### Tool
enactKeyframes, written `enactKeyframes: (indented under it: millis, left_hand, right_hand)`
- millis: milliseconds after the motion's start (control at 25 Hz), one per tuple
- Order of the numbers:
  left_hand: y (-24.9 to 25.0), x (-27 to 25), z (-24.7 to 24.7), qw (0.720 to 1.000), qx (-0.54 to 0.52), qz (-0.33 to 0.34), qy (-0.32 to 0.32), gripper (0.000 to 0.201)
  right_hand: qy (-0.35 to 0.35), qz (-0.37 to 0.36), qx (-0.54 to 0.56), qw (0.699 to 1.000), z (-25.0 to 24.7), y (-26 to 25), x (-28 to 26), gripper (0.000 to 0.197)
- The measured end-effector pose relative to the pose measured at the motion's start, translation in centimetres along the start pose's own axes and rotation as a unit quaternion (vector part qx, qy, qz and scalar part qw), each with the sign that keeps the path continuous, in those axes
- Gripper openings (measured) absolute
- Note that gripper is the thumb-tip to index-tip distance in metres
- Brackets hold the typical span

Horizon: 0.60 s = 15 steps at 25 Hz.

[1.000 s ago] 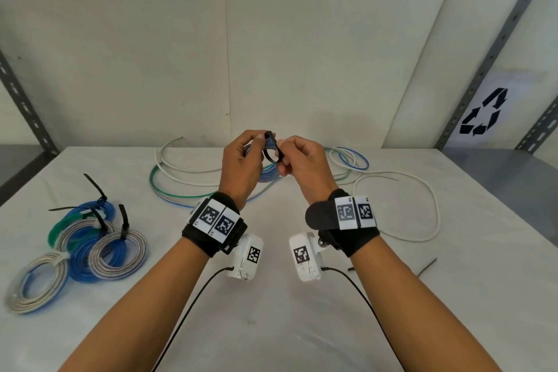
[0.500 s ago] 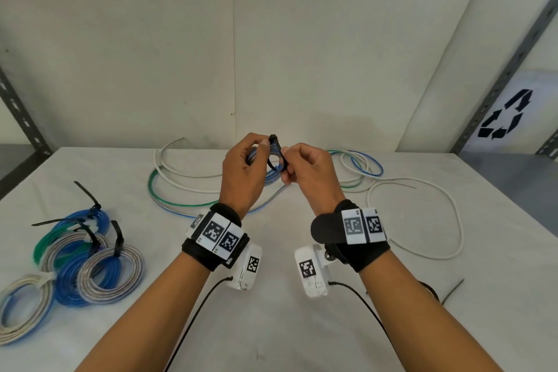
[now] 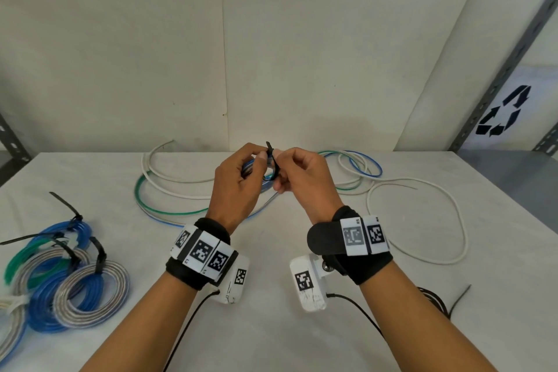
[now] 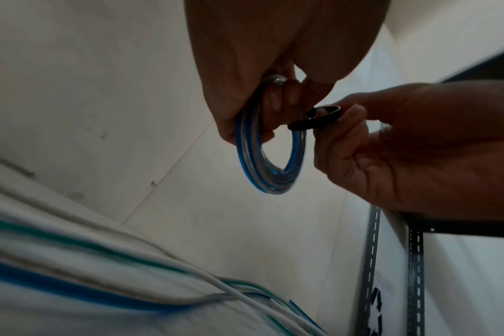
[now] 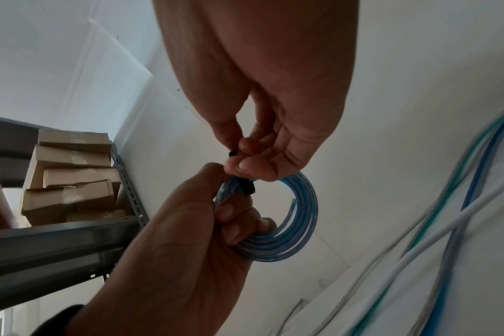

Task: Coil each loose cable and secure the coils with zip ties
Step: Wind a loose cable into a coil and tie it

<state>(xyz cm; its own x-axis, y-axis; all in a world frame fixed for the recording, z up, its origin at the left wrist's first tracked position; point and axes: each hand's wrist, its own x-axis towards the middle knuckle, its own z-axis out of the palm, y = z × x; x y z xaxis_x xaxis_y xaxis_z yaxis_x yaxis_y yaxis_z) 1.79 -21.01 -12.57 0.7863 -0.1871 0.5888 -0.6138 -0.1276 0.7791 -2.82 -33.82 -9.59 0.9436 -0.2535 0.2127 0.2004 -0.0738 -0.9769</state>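
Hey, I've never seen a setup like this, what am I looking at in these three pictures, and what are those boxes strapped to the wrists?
No machine here: a person works with bare hands. The boxes on the wrists are small cameras. The wide picture comes from a camera on the head; the other two look along each wrist from below.

The left hand grips a small blue and clear cable coil, held up above the white table. The right hand pinches a black zip tie looped round that coil.

At the table's left lie finished coils, already tied. At the back lie loose cables, white, green and blue, not yet coiled. By the right forearm lie spare black zip ties.
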Motion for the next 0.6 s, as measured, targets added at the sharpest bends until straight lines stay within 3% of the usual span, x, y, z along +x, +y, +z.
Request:
enactKeyframes:
  millis: [200, 400, 600]
  left_hand:
    - [-0.2, -0.1, -0.4, 0.998, -0.045, -0.017, -0.035, 0.022]
    - [0.4, -0.1, -1.1, 0.992, -0.067, -0.04, -0.095, 0.022]
    - [1.3, -0.7, -0.8, 0.982, -0.091, -0.059, -0.156, 0.023]
  right_hand:
    - [0.056, -0.042, -0.074, 0.995, -0.3, 0.5, 0.9, 0.022]
    - [0.036, 0.011, -0.02, 0.999, -0.6, -0.4, 1.6, 0.011]
    - [0.141, 0.011, -0.036, 0.989, -0.8, -0.3, 3.9, 0.016]
